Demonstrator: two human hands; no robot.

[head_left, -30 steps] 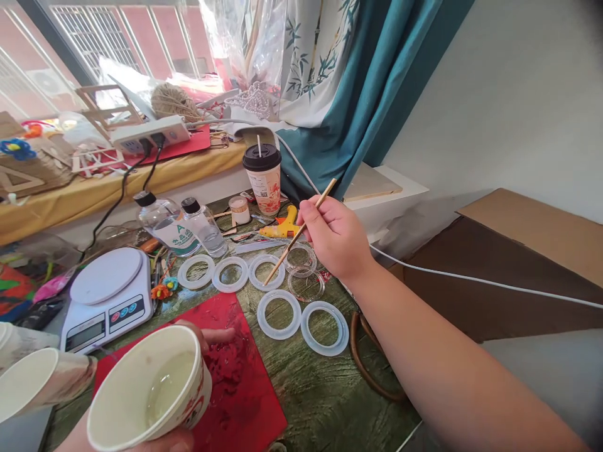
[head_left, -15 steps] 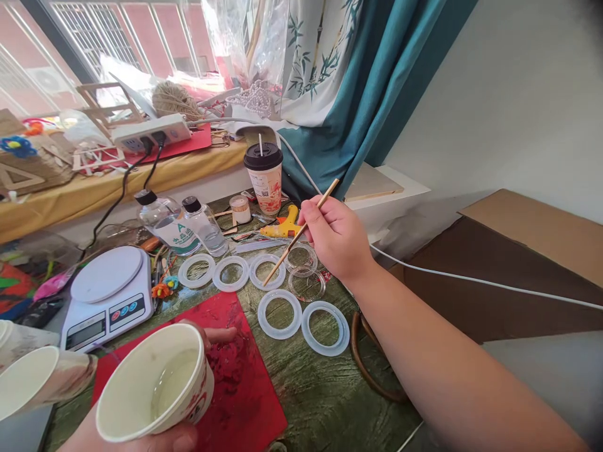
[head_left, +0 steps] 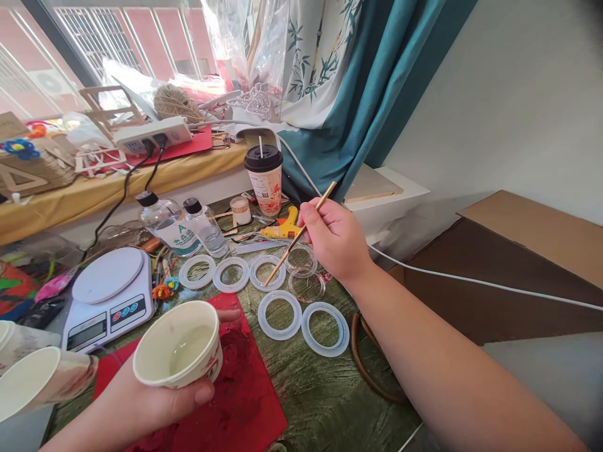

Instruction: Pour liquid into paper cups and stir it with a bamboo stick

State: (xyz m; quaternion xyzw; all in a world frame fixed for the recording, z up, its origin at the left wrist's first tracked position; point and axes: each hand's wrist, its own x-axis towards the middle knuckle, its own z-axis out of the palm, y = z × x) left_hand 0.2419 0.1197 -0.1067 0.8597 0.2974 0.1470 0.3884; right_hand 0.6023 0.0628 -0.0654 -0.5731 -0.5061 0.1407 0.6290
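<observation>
My left hand (head_left: 169, 398) is wrapped round a paper cup (head_left: 155, 370) of clear, faintly yellow liquid, tilted above a red sheet (head_left: 249, 389). A thin wooden stick (head_left: 296, 237) is pinched in my right hand (head_left: 336, 242). Its lower tip points down at a translucent ring mould (head_left: 255, 276); whether it touches I cannot tell. Several more ring moulds stand around it, among them one in front (head_left: 264, 326) and a double-looking one (head_left: 308, 336) at the right. Clear rings (head_left: 306, 295) lie just below my right hand.
Two clear bottles (head_left: 181, 235) stand behind the moulds, near a yellow glue gun (head_left: 285, 227) and a lidded drink cup (head_left: 264, 179). A white kitchen scale (head_left: 110, 295) sits left, with other paper cups (head_left: 28, 376) in front. A white cable (head_left: 471, 279) crosses on the right.
The paper cup has moved right and away from me, nearer the moulds, in my left hand. My right hand and the stick have hardly moved.
</observation>
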